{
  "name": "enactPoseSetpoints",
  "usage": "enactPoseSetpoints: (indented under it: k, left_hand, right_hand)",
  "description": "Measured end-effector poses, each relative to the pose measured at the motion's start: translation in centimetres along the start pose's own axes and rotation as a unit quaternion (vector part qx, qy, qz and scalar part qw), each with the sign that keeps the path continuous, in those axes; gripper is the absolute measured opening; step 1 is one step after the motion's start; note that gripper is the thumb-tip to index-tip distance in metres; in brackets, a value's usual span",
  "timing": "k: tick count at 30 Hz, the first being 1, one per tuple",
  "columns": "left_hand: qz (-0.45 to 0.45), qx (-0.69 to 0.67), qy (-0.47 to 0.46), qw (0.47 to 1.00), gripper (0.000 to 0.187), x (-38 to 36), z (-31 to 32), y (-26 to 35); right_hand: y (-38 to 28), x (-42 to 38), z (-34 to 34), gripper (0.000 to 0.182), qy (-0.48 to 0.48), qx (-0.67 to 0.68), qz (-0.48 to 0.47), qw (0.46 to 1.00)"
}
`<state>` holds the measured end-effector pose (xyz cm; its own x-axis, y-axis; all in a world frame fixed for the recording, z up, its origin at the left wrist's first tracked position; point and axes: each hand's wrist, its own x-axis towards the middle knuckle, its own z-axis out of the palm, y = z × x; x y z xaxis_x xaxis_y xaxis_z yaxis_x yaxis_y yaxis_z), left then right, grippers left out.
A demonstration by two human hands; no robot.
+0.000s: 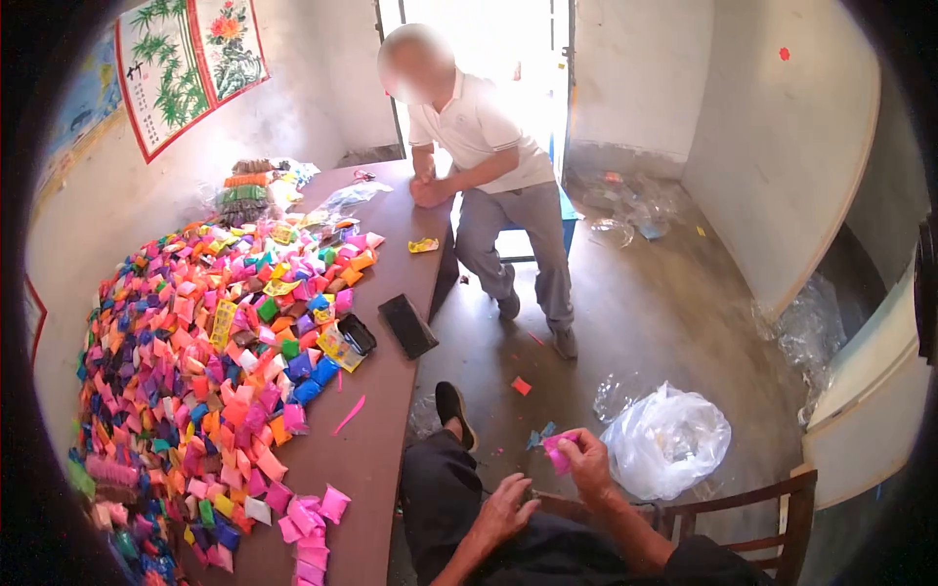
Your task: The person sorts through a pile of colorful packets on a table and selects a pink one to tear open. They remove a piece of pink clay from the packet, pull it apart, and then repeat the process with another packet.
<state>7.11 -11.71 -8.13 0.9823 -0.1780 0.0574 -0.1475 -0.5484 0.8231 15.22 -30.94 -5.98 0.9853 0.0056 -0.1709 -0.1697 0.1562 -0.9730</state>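
My right hand pinches a small pink packet between thumb and fingers, above my lap. Lower and to the left, my left hand is held over my dark trousers with its fingers apart and nothing in it. On the brown table to the left lies a large heap of small colourful packets. Several pink packets form a separate group near the table's close edge. A pink strip and a dark flat object also lie on the table.
Another person sits at the table's far end, forearms resting on it. A white plastic bag stands on the floor beside my right hand. A wooden chair is at the lower right. Clear plastic litters the floor near the doorway.
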Motion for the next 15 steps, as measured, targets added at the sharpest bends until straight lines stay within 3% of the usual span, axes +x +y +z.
enactPoseSetpoints:
  k: [1,4,5,8,9,12,15]
  left_hand:
    - [0.001,-0.083,-0.009,0.997,0.038,0.4,0.5,-0.2]
    - [-0.041,-0.077,0.034,0.996,0.024,1.5,-1.6,0.2]
    - [-0.094,-0.105,0.090,0.986,0.015,1.5,-2.4,1.2]
    - [0.048,-0.041,0.207,0.976,0.014,1.2,-5.3,1.8]
    - [0.035,-0.054,0.235,0.970,0.015,1.2,-6.2,2.8]
    - [0.002,-0.096,0.213,0.972,0.016,0.3,-8.4,2.4]
    - [-0.005,-0.024,0.218,0.976,0.015,-0.6,-11.1,3.5]
  right_hand:
    - [-0.1,-0.3,0.6,0.009,-0.009,0.012,-0.002,1.000]
    - [-1.9,-0.9,2.0,0.008,-0.021,0.036,-0.012,0.999]
    - [-2.1,-0.9,2.2,0.009,-0.028,0.036,-0.014,0.999]
    - [-1.7,-1.2,3.2,0.012,-0.050,0.006,-0.008,0.999]
    - [-1.6,-1.3,3.7,0.013,-0.057,-0.009,-0.006,0.998]
    - [-3.3,-3.1,6.1,0.020,-0.076,0.028,0.048,0.996]
    - [-3.7,-3.4,7.0,0.020,-0.107,0.018,0.012,0.994]
